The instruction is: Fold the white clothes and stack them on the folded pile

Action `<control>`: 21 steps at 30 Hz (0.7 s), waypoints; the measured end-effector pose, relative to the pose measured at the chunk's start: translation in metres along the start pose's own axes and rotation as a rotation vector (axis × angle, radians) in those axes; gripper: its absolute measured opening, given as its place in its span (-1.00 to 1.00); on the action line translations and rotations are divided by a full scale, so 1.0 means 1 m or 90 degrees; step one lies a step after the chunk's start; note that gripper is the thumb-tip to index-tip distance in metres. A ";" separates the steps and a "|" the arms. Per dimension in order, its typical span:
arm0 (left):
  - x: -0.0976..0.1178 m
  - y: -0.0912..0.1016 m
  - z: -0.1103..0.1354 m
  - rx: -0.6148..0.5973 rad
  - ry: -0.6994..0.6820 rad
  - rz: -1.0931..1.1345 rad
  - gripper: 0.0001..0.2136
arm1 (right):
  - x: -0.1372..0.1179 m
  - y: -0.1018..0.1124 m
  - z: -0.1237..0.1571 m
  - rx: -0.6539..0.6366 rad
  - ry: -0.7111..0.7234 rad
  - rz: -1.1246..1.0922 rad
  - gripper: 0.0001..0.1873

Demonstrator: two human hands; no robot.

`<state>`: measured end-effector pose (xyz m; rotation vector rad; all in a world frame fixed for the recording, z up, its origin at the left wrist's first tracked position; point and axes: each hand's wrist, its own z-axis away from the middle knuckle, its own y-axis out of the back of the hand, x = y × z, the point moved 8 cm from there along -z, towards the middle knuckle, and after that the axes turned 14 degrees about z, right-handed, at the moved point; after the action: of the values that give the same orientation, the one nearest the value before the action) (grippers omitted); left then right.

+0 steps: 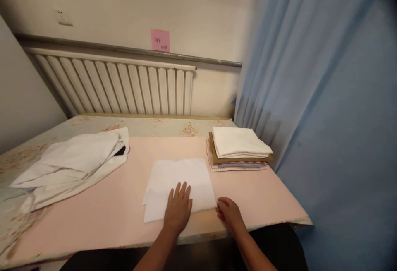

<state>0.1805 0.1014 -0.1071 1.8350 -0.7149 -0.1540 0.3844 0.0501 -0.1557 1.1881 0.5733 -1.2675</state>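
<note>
- Flattening the white cloth point(182, 171), I'd guess, on the pink surface point(254, 196), left of the folded stack point(240, 145).
- Left hand point(178, 209): palm down on it, fingers slightly spread.
- Right hand point(228, 214): fingers bunched at the near right corner, can't tell if pinching.
- Next probably needs a steady corner grip.

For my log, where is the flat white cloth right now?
In the head view, the flat white cloth lies just left of centre on the pink surface, under the left hand, with the right hand at its near right corner.
</note>
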 end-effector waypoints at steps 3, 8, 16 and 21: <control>0.000 0.000 0.000 0.003 -0.004 -0.006 -0.54 | -0.001 -0.001 0.003 0.007 -0.034 -0.061 -0.77; 0.001 0.002 -0.001 0.004 -0.005 0.001 -0.55 | -0.002 -0.007 0.015 -0.033 -0.097 -0.148 -0.77; 0.000 0.002 -0.002 0.004 0.001 0.024 -0.55 | -0.008 -0.019 0.021 -0.108 -0.135 -0.228 -0.59; 0.000 0.003 -0.002 0.009 -0.003 0.022 -0.55 | -0.016 -0.015 0.011 -0.082 -0.082 -0.154 -0.43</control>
<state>0.1804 0.1023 -0.1036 1.8347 -0.7534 -0.1313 0.3633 0.0487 -0.1432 0.9428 0.7082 -1.4766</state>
